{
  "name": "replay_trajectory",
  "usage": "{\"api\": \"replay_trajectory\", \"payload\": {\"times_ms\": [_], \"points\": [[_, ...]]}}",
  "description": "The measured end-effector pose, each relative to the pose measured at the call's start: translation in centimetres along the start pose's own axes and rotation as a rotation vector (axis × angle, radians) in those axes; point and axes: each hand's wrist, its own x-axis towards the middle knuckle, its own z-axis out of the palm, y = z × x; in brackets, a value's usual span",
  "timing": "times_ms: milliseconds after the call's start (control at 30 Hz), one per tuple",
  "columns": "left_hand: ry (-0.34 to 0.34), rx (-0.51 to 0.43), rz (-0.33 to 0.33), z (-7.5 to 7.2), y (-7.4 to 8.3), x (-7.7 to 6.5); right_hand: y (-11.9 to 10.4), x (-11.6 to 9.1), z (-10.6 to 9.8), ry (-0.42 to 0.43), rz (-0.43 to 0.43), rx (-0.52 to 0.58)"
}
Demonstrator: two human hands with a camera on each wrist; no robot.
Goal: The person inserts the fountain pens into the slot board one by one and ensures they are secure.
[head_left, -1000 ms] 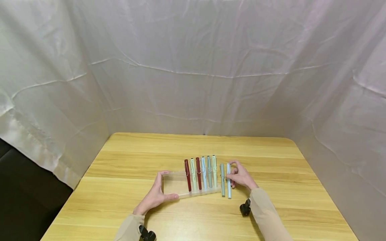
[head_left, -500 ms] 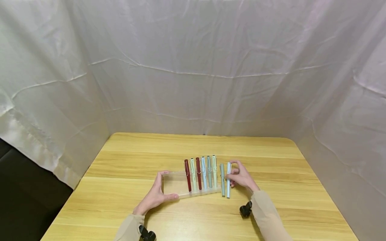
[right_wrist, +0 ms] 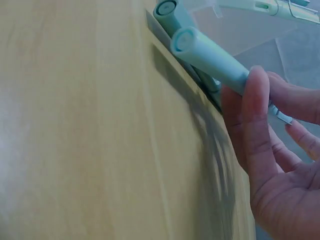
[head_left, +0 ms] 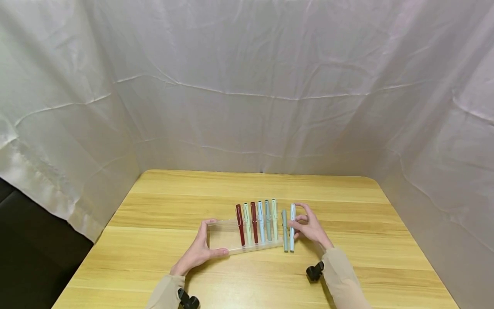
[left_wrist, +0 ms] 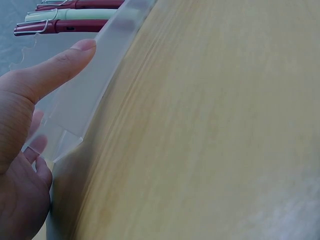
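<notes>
My left hand [head_left: 198, 252] grips the left end of a clear plastic pen rack [head_left: 223, 235], its thumb on the near side and fingers at the far side. Several capped pens lie in a row across the rack, including a dark red pen [head_left: 241, 227] at the left and a pale green pen [head_left: 275, 219] at the right. Beyond the rack's right end, my right hand [head_left: 311, 228] pinches a light blue pen [right_wrist: 215, 60] between thumb and fingers, raised off the table in the right wrist view. Just left of it lies a grey-green pen [head_left: 285, 236] on the table.
The wooden table [head_left: 247, 283] has pale curtains [head_left: 254, 120] behind it and at both sides. A black object [head_left: 34, 253] stands beyond the left table edge. Each wrist carries a small black camera [head_left: 315, 271].
My right hand has lifted the light blue pen slightly and brought it a little to the left, closer to the grey-green pen. The left hand and rack have stayed still.
</notes>
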Motion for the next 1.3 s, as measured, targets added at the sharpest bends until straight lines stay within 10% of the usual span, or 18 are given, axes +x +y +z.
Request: {"api": "replay_trajectory", "payload": {"times_ms": [1300], "points": [[-0.003,0.012,-0.002,0.0,0.0,0.0,-4.7,-1.9,2.5,0.07,-0.272,0.132]]}}
